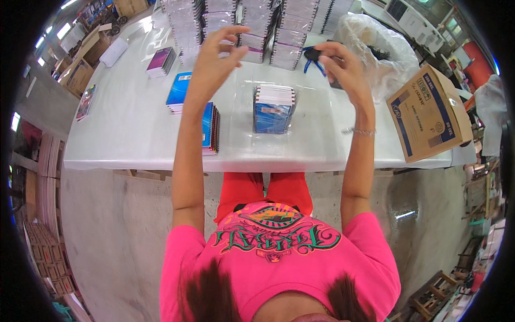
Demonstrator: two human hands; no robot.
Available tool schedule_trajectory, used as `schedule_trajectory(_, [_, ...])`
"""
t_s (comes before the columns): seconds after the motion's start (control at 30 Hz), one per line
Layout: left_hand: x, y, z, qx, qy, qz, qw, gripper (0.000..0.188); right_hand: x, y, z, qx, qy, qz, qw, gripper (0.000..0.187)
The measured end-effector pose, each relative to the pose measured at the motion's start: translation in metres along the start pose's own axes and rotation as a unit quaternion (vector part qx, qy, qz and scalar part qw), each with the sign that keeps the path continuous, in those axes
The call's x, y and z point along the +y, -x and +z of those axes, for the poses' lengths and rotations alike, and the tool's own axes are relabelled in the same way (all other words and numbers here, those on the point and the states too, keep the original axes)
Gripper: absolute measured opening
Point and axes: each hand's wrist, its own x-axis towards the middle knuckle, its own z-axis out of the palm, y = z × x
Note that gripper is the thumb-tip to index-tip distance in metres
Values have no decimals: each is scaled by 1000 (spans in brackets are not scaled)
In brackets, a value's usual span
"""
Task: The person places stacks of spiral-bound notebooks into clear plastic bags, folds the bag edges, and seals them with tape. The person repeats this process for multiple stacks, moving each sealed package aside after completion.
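Notebooks [273, 109] sit bagged mid-worktop [134, 134]; beyond them, left hand [214, 53] fingers spread empty, right hand [338, 61] pinches a dark tool [314, 55]; loose notebooks [210, 129] beside remain unbagged

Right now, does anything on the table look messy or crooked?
Nothing looks spilled or broken. The wrapped notebook bundle stands straight on the table. The cardboard box at the right end sits tilted, partly over the edge.

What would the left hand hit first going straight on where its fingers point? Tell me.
Probably the wrapped notebook stacks at the table's far side; the left hand points that way, open, though its height above them is unclear.
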Motion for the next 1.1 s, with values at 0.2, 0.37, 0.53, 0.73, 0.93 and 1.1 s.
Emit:
schedule_trajectory(0.2, [-62,80,19,39,149,-3,988,59,79,76,41,52,-53,-23,997,71])
schedule_trajectory(0.37, [-81,103,66,62,86,12,994,65,105,106,94,44,-72,4,996,88])
schedule_trajectory(0.53, [-74,87,65,27,-74,85,993,54,104,96,101,25,-74,0,997,89])
schedule_trajectory(0.73, [-63,78,60,18,-48,83,995,50,106,90,105,101,-164,-26,981,79])
schedule_trajectory(0.93, [-68,70,58,3,-98,147,984,31,87,82,104,40,34,-76,996,56])
schedule_trajectory(1.1, [-67,51,54,-87,-70,124,986,18,98,71,104,77,-27,-66,994,32])
